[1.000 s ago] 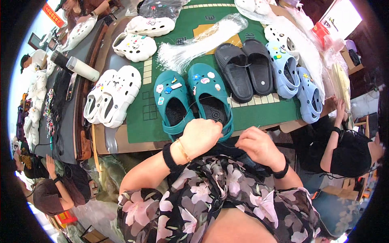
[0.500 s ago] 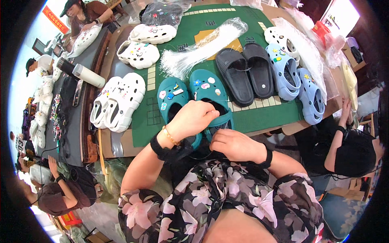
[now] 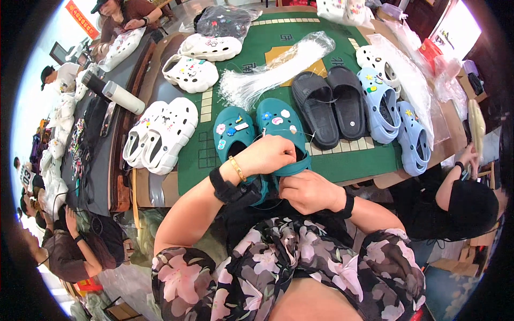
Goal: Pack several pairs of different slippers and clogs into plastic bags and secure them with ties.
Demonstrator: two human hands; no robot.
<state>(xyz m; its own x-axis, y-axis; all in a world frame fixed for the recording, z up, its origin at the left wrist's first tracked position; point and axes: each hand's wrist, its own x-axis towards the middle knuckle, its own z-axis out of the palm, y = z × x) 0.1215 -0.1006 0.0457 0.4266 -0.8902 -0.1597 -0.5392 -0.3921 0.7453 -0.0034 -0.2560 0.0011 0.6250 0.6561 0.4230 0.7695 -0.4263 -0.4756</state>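
A pair of teal clogs, the left one [image 3: 231, 128] and the right one [image 3: 276, 115], stands at the table's near edge, dotted with small charms. My left hand [image 3: 265, 156] is closed over the opening of the right clog, its fingers curled and their tips hidden. Just below, at that clog's heel, my right hand [image 3: 311, 192] is closed in a pinch. Thin clear strands show near both hands, but what the fingers hold is hidden. A bundle of clear plastic ties [image 3: 278, 67] lies beyond the clogs.
White clogs [image 3: 163, 136] stand left, with more white clogs [image 3: 195, 72] behind them. Black slides [image 3: 316, 115] and light blue clogs [image 3: 381, 109] flank the right. A bottle [image 3: 120, 96] rests on the side table. Co-workers sit on both sides; one person's hand [image 3: 468, 155] is at the right.
The view has shifted slightly, so the table sits lower in it. A bag of white clogs now shows at the far edge. Both my hands stay at the right teal clog, closed.
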